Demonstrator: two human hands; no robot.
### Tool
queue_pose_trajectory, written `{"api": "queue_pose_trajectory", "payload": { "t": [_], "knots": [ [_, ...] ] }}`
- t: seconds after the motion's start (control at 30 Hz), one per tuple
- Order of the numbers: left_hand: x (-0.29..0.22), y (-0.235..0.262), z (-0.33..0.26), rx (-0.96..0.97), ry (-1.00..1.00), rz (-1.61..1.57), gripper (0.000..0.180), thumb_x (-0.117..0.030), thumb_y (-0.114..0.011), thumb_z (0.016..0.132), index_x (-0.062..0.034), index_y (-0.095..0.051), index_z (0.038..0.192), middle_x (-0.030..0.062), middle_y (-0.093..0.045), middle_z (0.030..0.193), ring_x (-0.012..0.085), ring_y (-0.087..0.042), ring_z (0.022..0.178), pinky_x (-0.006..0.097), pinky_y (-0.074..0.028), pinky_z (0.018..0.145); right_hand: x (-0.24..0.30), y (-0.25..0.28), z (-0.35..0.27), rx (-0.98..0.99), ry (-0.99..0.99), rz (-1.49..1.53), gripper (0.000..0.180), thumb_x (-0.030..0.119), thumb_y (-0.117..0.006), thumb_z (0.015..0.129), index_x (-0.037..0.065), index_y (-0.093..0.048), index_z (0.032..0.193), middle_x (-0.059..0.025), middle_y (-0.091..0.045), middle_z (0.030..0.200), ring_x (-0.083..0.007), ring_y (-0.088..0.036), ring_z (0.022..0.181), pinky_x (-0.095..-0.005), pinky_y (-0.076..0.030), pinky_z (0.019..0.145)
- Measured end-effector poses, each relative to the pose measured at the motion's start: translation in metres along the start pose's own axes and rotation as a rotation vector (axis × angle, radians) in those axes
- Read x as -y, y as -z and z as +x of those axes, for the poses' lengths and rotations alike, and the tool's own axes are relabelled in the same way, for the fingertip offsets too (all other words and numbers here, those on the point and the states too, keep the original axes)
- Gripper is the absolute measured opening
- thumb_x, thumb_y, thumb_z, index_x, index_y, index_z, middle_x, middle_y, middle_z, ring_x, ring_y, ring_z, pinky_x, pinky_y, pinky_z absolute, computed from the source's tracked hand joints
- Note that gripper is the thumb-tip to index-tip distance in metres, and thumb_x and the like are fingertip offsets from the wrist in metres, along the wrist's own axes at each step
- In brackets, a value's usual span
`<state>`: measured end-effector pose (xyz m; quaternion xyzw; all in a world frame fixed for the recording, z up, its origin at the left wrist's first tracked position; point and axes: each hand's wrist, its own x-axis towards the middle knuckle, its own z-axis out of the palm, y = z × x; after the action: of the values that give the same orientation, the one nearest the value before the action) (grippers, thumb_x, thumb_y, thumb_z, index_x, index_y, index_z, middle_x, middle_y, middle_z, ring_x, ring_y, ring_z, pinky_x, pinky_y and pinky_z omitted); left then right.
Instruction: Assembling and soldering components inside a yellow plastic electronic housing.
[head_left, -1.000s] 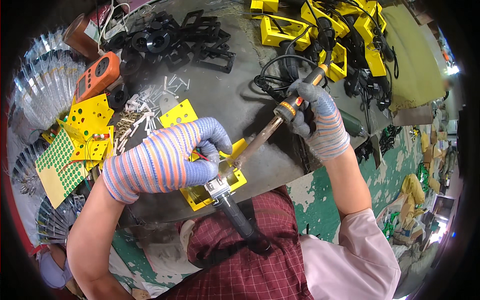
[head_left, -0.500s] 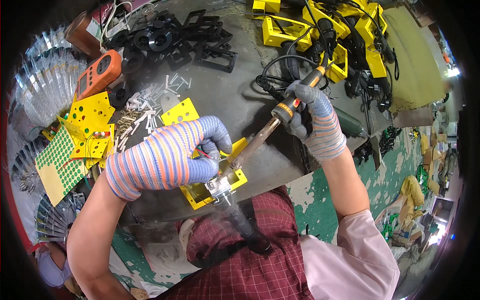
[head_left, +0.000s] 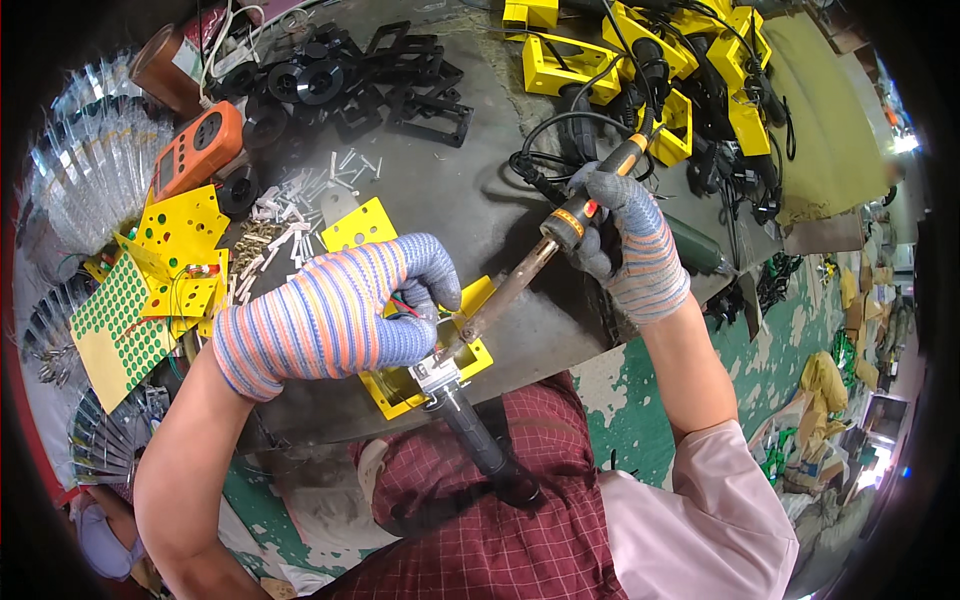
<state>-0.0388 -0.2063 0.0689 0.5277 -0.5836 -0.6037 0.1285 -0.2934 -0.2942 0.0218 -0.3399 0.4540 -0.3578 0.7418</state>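
My right hand (head_left: 632, 240), in a striped knit glove, is closed around the handle of a soldering iron (head_left: 515, 283). The iron slants down to the left, its tip at a small white part (head_left: 437, 374) near the table's front edge. My left hand (head_left: 335, 305), gloved alike, pinches thin red and green wires (head_left: 403, 306) just above that part; the fingers hide most of them. From the white part a black cylindrical piece (head_left: 482, 440) runs down over my lap. Beneath the left fingers lies a yellow frame (head_left: 400, 404), partly covered.
Yellow plates (head_left: 180, 235), a green-dotted sheet (head_left: 125, 325) and an orange meter (head_left: 198, 150) lie at the left. White and brass bits (head_left: 270, 225) are heaped beyond my left hand. Black frames (head_left: 430, 112) sit farther back. Yellow housings (head_left: 575, 75) with black cables fill the far right.
Both hands and the soldering iron stay nearly in place. The smoke around the white part and black cylindrical piece has thinned.
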Motion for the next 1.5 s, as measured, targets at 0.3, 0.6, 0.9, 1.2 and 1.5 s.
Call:
{"api": "queue_pose_trajectory", "payload": {
  "t": [0.3, 0.6, 0.9, 1.2, 1.5],
  "knots": [
    [0.002, 0.002, 0.003, 0.002, -0.006, 0.023, 0.024, -0.014, -0.065, 0.082, -0.0042, -0.061, 0.104, -0.0003, -0.06, 0.085, 0.0077, -0.057, 0.081, 0.026, -0.048, 0.076, 0.024, 0.0, 0.005, -0.016, 0.046, 0.108, 0.023, 0.032, -0.065, 0.088, 0.011, -0.063, 0.096, -0.003, -0.061, 0.07, -0.0088, -0.052, 0.046, -0.0185, -0.037, 0.039],
    [0.003, 0.0, -0.001, 0.031, -0.037, 0.012, 0.027, -0.016, -0.065, 0.081, -0.0055, -0.06, 0.105, 0.001, -0.061, 0.082, 0.0087, -0.058, 0.078, 0.025, -0.048, 0.073, 0.067, -0.072, 0.013, 0.098, 0.617, -0.099, 0.02, 0.026, -0.065, 0.093, 0.008, -0.065, 0.103, -0.0027, -0.067, 0.076, -0.0085, -0.063, 0.06, -0.0199, -0.045, 0.047],
    [0.017, 0.0, 0.0, -0.004, -0.14, 0.072, 0.029, -0.017, -0.066, 0.08, -0.0063, -0.059, 0.107, 0.004, -0.063, 0.081, 0.0138, -0.061, 0.076, 0.029, -0.05, 0.072, 0.023, -0.156, 0.107, 0.417, 1.188, -0.549, 0.032, 0.001, -0.073, 0.082, 0.005, -0.061, 0.111, -0.0043, -0.07, 0.093, -0.0095, -0.065, 0.084, -0.0242, -0.052, 0.075],
    [0.011, 0.0, 0.002, -0.009, -0.115, 0.061, 0.027, -0.014, -0.065, 0.08, -0.0062, -0.061, 0.105, 0.0043, -0.064, 0.083, 0.012, -0.061, 0.078, 0.028, -0.05, 0.072, 0.01, -0.158, 0.163, 0.295, 1.481, -1.516, 0.046, 0.009, -0.066, 0.08, 0.017, -0.06, 0.125, -0.0099, -0.063, 0.124, -0.0332, -0.06, 0.112, -0.04, -0.048, 0.095],
    [0.011, 0.001, -0.001, -0.028, -0.057, -0.007, 0.024, -0.014, -0.064, 0.081, -0.0039, -0.061, 0.103, 0.0023, -0.061, 0.083, 0.0098, -0.059, 0.079, 0.027, -0.05, 0.075, 0.021, -0.09, 0.032, 0.259, 1.401, -0.99, 0.037, 0.0, -0.063, 0.076, 0.006, -0.063, 0.113, -0.0139, -0.065, 0.105, -0.0362, -0.061, 0.098, -0.0431, -0.049, 0.087]
  ]
}}
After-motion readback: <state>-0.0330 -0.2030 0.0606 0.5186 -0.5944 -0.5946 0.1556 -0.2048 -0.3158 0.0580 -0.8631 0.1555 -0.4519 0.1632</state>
